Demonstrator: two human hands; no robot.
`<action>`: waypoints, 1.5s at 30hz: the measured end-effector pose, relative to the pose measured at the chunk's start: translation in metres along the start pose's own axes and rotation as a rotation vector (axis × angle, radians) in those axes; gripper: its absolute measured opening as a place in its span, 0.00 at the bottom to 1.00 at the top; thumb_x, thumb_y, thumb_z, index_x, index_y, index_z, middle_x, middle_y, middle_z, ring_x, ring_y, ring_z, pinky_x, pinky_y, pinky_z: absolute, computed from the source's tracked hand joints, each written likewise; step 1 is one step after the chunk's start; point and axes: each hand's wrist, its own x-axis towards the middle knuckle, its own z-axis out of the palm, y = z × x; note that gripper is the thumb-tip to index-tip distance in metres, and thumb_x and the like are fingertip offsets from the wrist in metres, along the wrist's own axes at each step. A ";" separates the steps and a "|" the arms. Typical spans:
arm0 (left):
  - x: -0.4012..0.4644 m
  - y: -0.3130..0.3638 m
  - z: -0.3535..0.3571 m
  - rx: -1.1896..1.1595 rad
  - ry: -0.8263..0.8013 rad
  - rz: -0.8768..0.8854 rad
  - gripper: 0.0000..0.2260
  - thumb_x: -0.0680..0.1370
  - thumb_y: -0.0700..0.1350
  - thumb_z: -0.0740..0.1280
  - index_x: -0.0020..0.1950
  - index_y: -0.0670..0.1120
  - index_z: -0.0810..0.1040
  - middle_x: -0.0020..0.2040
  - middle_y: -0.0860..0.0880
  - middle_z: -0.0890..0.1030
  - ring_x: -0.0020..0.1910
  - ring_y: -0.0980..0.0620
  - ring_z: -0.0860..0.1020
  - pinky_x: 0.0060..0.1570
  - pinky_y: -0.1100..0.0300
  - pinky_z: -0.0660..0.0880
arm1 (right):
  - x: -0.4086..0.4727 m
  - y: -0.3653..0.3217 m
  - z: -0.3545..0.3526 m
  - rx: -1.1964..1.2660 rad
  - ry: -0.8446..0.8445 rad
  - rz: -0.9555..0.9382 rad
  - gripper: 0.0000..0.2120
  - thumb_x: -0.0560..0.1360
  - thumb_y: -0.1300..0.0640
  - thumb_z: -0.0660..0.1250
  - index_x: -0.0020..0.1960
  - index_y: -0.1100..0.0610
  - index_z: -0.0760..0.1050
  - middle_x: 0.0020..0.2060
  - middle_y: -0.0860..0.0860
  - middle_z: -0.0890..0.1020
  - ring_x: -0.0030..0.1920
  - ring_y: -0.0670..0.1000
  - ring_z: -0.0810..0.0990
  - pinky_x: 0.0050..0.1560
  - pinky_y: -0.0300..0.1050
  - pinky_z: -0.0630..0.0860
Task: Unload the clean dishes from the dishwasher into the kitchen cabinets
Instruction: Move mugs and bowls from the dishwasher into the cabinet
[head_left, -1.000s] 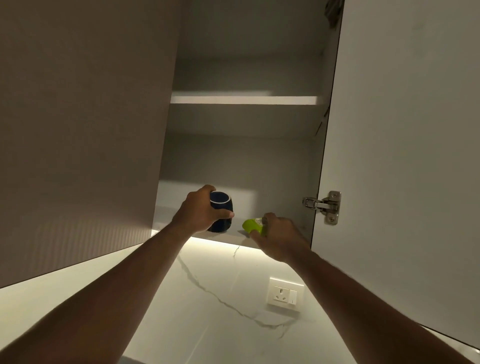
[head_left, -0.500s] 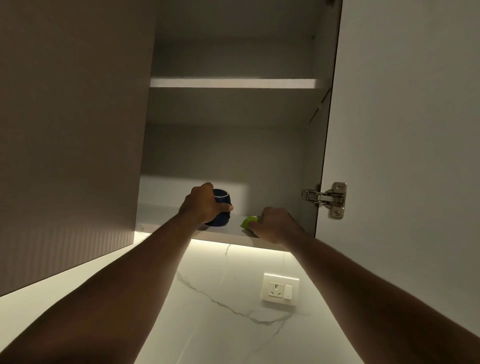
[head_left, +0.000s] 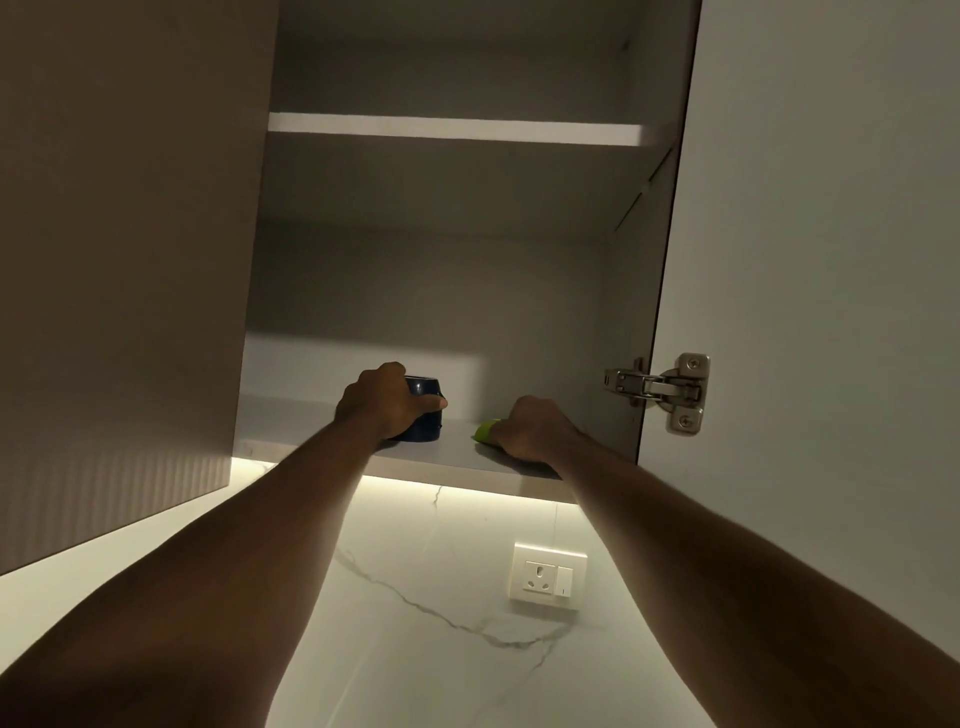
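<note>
I look up into an open wall cabinet. A dark blue cup (head_left: 423, 395) stands on the cabinet's bottom shelf (head_left: 457, 460), and my left hand (head_left: 384, 402) grips it from the left side, thumb across its front. To its right my right hand (head_left: 530, 428) holds a lime-green item (head_left: 484, 430) down on the same shelf. Only the green item's left tip shows; the rest is hidden under my fingers, so I cannot tell what it is.
The cabinet door (head_left: 810, 234) stands open on the right, with a metal hinge (head_left: 660, 389) at hand height. A closed door (head_left: 119, 234) flanks the left. An upper shelf (head_left: 452, 129) spans the cabinet above. A wall socket (head_left: 548, 576) sits on the marble backsplash below.
Both hands have pushed deeper into the cabinet. The blue cup has gone from the shelf's front edge to standing further in, and the green item now lies on the shelf.
</note>
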 end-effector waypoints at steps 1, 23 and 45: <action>0.003 0.000 0.002 -0.002 -0.003 0.008 0.27 0.68 0.65 0.74 0.56 0.48 0.76 0.53 0.45 0.81 0.50 0.43 0.79 0.53 0.49 0.79 | 0.004 0.000 0.002 0.000 0.006 0.002 0.18 0.76 0.43 0.67 0.51 0.60 0.77 0.54 0.59 0.81 0.54 0.59 0.79 0.45 0.43 0.70; 0.047 -0.017 0.008 0.015 -0.037 0.007 0.21 0.68 0.54 0.78 0.57 0.47 0.83 0.53 0.43 0.82 0.56 0.43 0.78 0.57 0.50 0.76 | 0.035 0.000 0.025 -0.158 0.043 0.021 0.17 0.77 0.54 0.61 0.64 0.60 0.72 0.64 0.60 0.73 0.64 0.62 0.72 0.60 0.50 0.72; 0.027 -0.015 0.014 0.181 0.059 0.017 0.18 0.78 0.49 0.69 0.64 0.44 0.69 0.61 0.41 0.68 0.54 0.37 0.78 0.54 0.46 0.77 | 0.037 0.002 0.027 -0.299 0.073 -0.055 0.13 0.78 0.56 0.64 0.58 0.62 0.74 0.60 0.59 0.78 0.61 0.61 0.78 0.53 0.51 0.77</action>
